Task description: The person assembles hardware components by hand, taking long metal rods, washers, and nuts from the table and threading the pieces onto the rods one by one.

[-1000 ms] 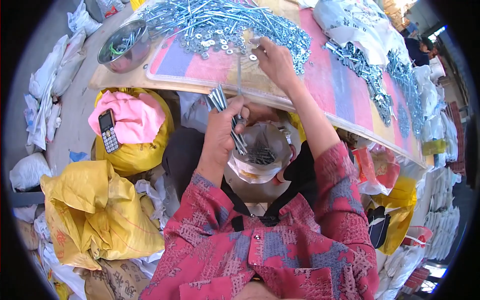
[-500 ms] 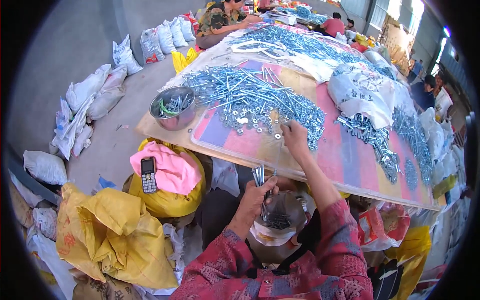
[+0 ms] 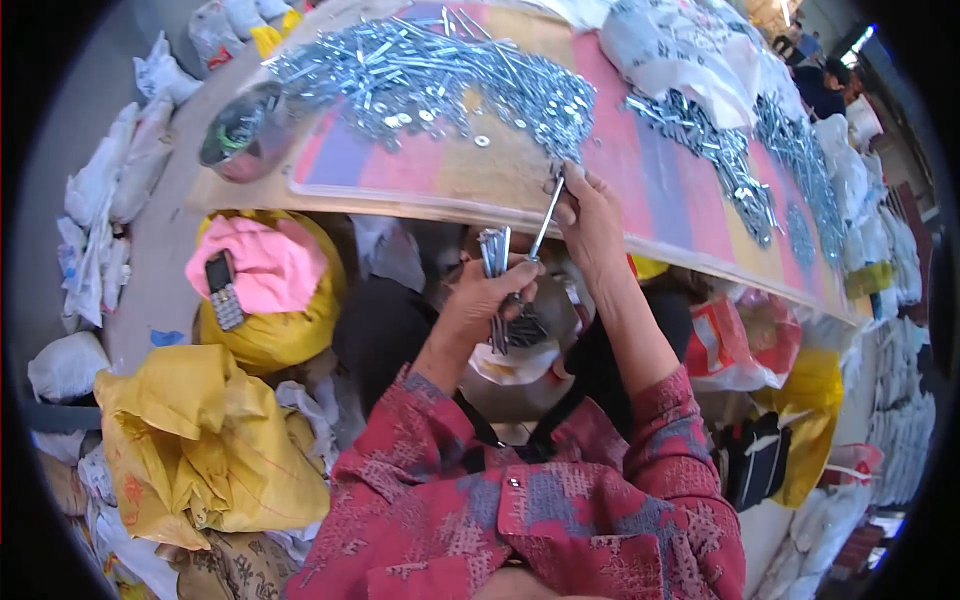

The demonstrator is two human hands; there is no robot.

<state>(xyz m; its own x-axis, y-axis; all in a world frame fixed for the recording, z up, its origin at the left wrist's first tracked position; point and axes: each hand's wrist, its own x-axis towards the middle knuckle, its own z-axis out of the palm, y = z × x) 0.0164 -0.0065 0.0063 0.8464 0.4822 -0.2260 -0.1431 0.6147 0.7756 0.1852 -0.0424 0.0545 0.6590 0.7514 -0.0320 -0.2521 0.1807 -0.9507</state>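
Observation:
My left hand [image 3: 472,308] is closed round a bundle of long silvery bolts [image 3: 494,250], their ends poking out above and below the fist. My right hand [image 3: 592,212] pinches the upper end of one more long bolt [image 3: 547,218]. That bolt slants down to the left hand's thumb and fingers; whether a nut or washer sits on it is too small to tell. Below the left hand, between my knees, a round metal container [image 3: 550,345] holds more dark-looking bolts, partly hidden by the hand. Loose washers [image 3: 482,141] lie on the table beyond my right hand.
The striped tabletop [image 3: 375,165] carries a heap of bolts [image 3: 400,70] and a metal bowl [image 3: 262,155] at its left edge. A white sack [image 3: 690,60] stands at the right. Left of my knees are a pink cloth [image 3: 265,265] with a phone [image 3: 223,290] and a yellow sack [image 3: 200,440].
My right hand has drawn back from the washers, closer to my left hand. The view has shifted, so the table sits higher in it. My left hand keeps its bundle.

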